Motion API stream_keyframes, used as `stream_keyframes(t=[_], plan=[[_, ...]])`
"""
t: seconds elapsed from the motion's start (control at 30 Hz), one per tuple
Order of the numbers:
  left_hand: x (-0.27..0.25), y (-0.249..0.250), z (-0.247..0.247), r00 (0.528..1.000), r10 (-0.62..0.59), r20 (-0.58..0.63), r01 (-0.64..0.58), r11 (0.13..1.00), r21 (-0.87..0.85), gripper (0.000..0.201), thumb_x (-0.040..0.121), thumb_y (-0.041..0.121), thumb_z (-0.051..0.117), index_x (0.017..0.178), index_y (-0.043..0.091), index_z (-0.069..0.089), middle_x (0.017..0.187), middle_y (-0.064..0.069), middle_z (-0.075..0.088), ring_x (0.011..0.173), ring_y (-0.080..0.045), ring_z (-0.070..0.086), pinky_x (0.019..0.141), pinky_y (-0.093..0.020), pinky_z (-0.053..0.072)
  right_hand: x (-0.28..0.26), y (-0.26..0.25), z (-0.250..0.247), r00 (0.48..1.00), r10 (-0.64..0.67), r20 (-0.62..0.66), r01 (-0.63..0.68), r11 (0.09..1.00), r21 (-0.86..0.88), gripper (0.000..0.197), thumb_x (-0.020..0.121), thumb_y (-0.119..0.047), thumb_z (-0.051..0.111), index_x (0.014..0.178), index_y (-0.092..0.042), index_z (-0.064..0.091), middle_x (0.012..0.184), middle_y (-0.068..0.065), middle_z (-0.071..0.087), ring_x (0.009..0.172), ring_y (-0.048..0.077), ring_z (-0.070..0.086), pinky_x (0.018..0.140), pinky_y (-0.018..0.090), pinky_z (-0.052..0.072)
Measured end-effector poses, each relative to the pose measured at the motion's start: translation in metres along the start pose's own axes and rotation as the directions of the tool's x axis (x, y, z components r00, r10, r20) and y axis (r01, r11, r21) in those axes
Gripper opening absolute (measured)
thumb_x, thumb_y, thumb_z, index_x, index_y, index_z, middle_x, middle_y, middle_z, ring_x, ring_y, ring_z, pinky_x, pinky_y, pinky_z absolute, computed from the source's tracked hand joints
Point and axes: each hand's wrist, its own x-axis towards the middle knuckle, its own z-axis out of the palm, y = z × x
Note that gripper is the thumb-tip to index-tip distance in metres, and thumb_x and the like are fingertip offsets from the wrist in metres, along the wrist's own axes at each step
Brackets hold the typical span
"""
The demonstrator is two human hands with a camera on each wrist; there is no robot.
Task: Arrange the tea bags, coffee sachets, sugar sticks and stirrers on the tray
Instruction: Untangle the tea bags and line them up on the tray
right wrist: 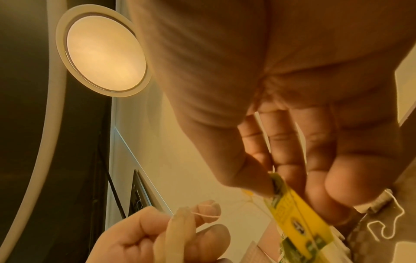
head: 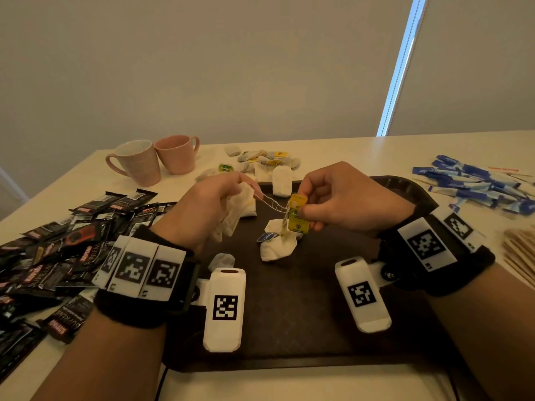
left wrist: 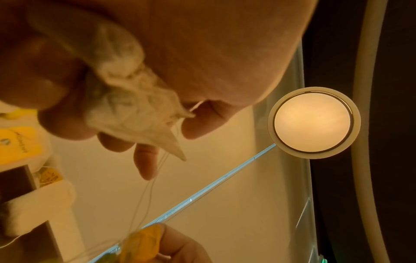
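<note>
- Progress: early. Only tea bags lie on the dark tray; no coffee sachet, sugar stick or stirrer is on it yet.
- Step in hand, by judgement: separating tangled tea bags. The left hand grips a white tea bag; the right hand pinches yellow tags, with knotted strings stretched between the hands above the tray.
- On the tray: about five tea bags, counting a clump hanging from the tags; the exact number is uncertain.
- Far edge of the counter: a loose heap of tea bags, uncounted; two pink mugs.
- Left edge: a pile of black coffee sachets, too many to count.
- Right edge: a pile of blue sugar sticks; wooden stirrers nearer, partly out of view.
</note>
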Motion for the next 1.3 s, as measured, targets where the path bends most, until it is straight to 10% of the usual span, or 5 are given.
stream_keyframes(t=[0.1,0.3,0.7,0.87,1.3], plan=[[0.002,-0.001,0.001,0.995,-0.035,0.096,0.018,0.985,0.170,0.013,0.089,0.013,0.054,0.089,0.021,0.064,0.083,0.002,0.060,0.078,-0.018,0.056,0.064,-0.030,0.046,0.001,0.002,-0.001,1.000,0.006,-0.022,-0.006,1.000,0.015,0.010,0.087,-0.004,0.071,0.095,-0.004,0.067,0.085,0.014,0.074,0.063,0.013,0.070,0.063,0.023,0.060],[0.000,-0.005,0.000,0.996,0.045,0.073,-0.063,0.963,0.262,0.011,0.091,0.018,0.065,0.085,0.025,0.070,0.095,0.006,0.068,0.092,-0.006,0.062,0.079,-0.026,0.047,0.001,0.003,-0.002,0.999,0.013,-0.044,-0.012,0.999,0.032,0.009,0.087,-0.004,0.071,0.094,-0.004,0.066,0.085,0.017,0.074,0.061,0.012,0.069,0.060,0.021,0.059],[-0.009,0.008,0.003,0.928,-0.057,0.368,-0.056,0.956,0.289,0.038,0.072,0.046,0.065,0.099,0.020,0.074,0.089,0.001,0.076,0.068,-0.014,0.067,0.061,-0.024,0.054,-0.001,0.003,-0.004,0.998,0.005,-0.057,-0.002,0.998,0.058,0.007,0.087,-0.003,0.071,0.091,-0.006,0.066,0.084,0.014,0.074,0.060,0.010,0.069,0.059,0.021,0.059],[-0.004,0.006,-0.003,0.985,0.001,0.170,-0.058,0.941,0.333,0.013,0.084,0.032,0.068,0.094,0.026,0.074,0.086,0.008,0.075,0.065,-0.013,0.068,0.057,-0.021,0.052,-0.001,0.002,-0.004,0.999,-0.013,-0.039,0.015,0.998,0.055,0.014,0.087,-0.005,0.071,0.099,0.000,0.066,0.086,0.014,0.074,0.062,0.011,0.070,0.061,0.022,0.060],[0.000,0.002,0.009,0.932,-0.022,0.361,-0.157,0.874,0.460,0.025,0.096,0.013,0.058,0.111,0.028,0.072,0.134,0.025,0.052,0.121,0.001,0.055,0.102,-0.019,0.045,-0.005,0.000,-0.006,0.997,-0.078,0.002,0.078,0.994,0.072,0.012,0.085,-0.006,0.073,0.097,-0.004,0.068,0.086,0.011,0.075,0.065,0.012,0.071,0.064,0.024,0.060]])
